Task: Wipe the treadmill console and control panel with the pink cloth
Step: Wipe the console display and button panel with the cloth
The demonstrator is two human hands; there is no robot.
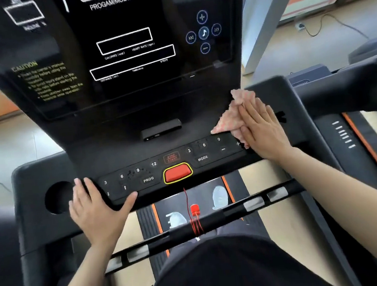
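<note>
The black treadmill console [116, 64] rises at the top with dark display boxes and music buttons. Below it runs the control panel [153, 169] with number keys, PROG, MODE and a red stop button [178, 173]. My right hand [263, 130] lies flat on the pink cloth [233, 117], pressing it against the panel's right end, just past the 9 and plus keys. The cloth bunches out ahead of my fingers. My left hand [96, 208] rests palm down on the panel's left front edge, fingers spread, thumb along the rim, holding nothing.
A round cup holder [57, 198] sits left of my left hand. A red safety cord and clip [194, 212] hang over the black handlebar [214, 221] below the panel. A small black ledge [161, 128] juts out under the screen. A second treadmill [356, 130] stands to the right.
</note>
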